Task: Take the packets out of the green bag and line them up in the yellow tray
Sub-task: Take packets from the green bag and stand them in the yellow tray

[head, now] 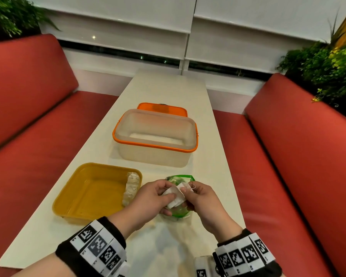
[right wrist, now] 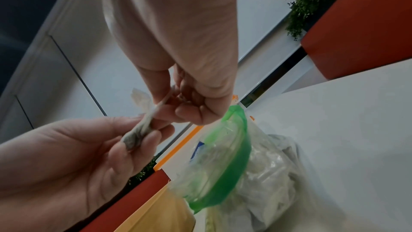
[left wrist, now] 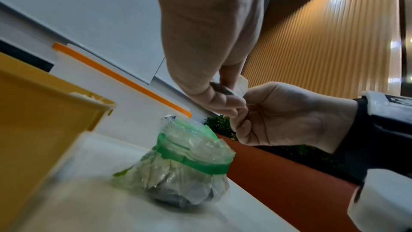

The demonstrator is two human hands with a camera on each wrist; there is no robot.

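A small white packet (head: 175, 194) with a thin string is held just above the green bag (head: 179, 211). My left hand (head: 168, 196) pinches its lower part and my right hand (head: 188, 193) pinches its upper edge. In the right wrist view the packet (right wrist: 142, 123) runs between the fingers of both hands. The bag (left wrist: 189, 156) stands on the white table, clear plastic with a green zip band, its mouth open and more packets inside. The yellow tray (head: 68, 198) lies left of the bag, with packets (head: 131, 186) lined against its right wall.
A clear box with an orange rim (head: 154, 145) stands behind the tray and bag, an orange lid (head: 162, 107) behind it. Red benches (head: 308, 156) flank the narrow table (head: 168, 88). Plants stand in the far corners.
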